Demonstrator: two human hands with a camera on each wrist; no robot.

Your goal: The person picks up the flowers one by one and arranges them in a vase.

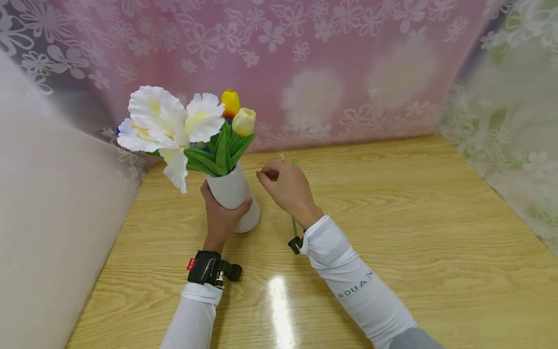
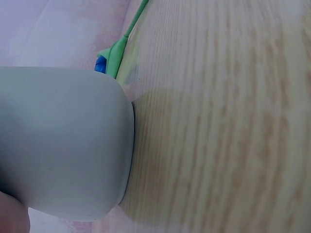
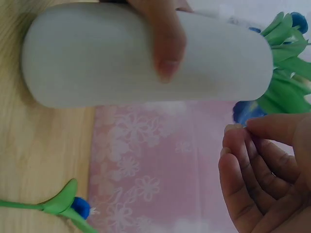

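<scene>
A white vase (image 1: pixel 231 194) stands on the wooden table, and my left hand (image 1: pixel 220 218) grips its side, thumb across the front. It holds a large white flower (image 1: pixel 157 118), an orange-yellow tulip (image 1: pixel 230 103), a pale yellow tulip (image 1: pixel 244 121) and green leaves; a blue flower (image 3: pixel 299 22) shows among them in the right wrist view. To the vase's right hovers my right hand (image 1: pixel 289 189), fingers loosely bent, thumb near the fingertips, nothing visible between them. Beneath that hand, a blue flower (image 3: pixel 81 208) with a green stem (image 1: pixel 294 227) lies on the table, mostly hidden in the head view.
A pink floral curtain (image 1: pixel 322 72) hangs behind the table (image 1: pixel 414 232). On the left rises a pale wall (image 1: pixel 48 208), and at the right edge hangs a greenish floral cloth (image 1: pixel 519 145). Both wrists carry small black cameras.
</scene>
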